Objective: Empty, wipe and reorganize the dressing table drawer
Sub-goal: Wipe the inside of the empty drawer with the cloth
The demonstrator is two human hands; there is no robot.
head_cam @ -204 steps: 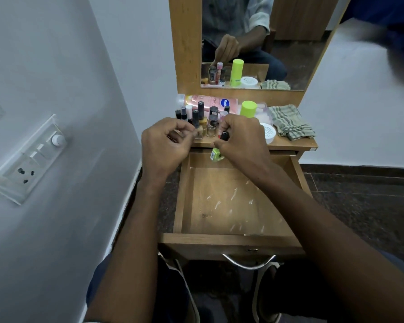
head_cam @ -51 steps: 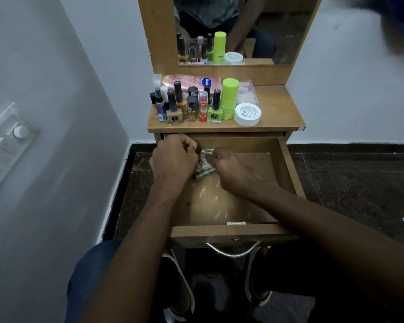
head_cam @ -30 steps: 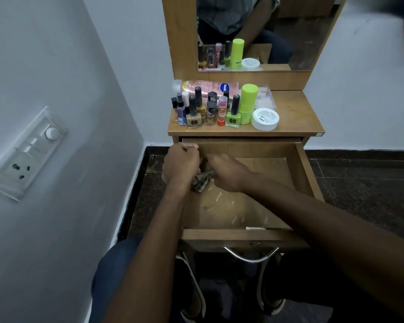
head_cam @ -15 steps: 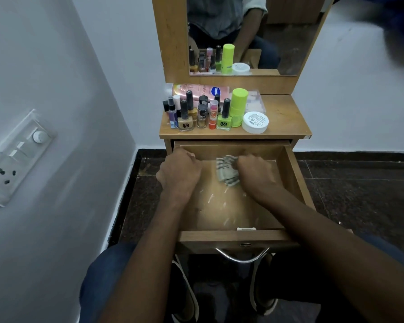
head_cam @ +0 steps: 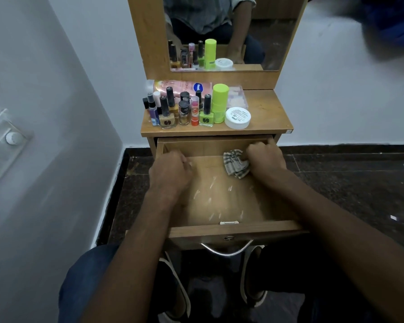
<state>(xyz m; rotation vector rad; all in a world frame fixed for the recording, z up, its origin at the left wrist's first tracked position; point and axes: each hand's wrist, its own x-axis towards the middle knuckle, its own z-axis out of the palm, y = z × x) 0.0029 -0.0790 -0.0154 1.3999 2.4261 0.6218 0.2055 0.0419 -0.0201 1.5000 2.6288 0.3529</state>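
The wooden drawer (head_cam: pixel 229 197) stands pulled out, its smooth floor flecked with pale scuffs, a curved metal handle (head_cam: pixel 226 250) on its front. The right hand (head_cam: pixel 265 160) is curled tight around a crumpled checked cloth (head_cam: pixel 234 163), pressed to the drawer floor near the back right corner. The left hand (head_cam: pixel 170 171) sits at the back left, fingers curled under, holding nothing I can see. On the wooden worktop (head_cam: pixel 266 113) above stand a cluster of small nail polish bottles (head_cam: pixel 180 110), one lime-green cylinder (head_cam: pixel 219 102), one round white jar (head_cam: pixel 238 117) and one pink bottle (head_cam: pixel 182 86) lying flat.
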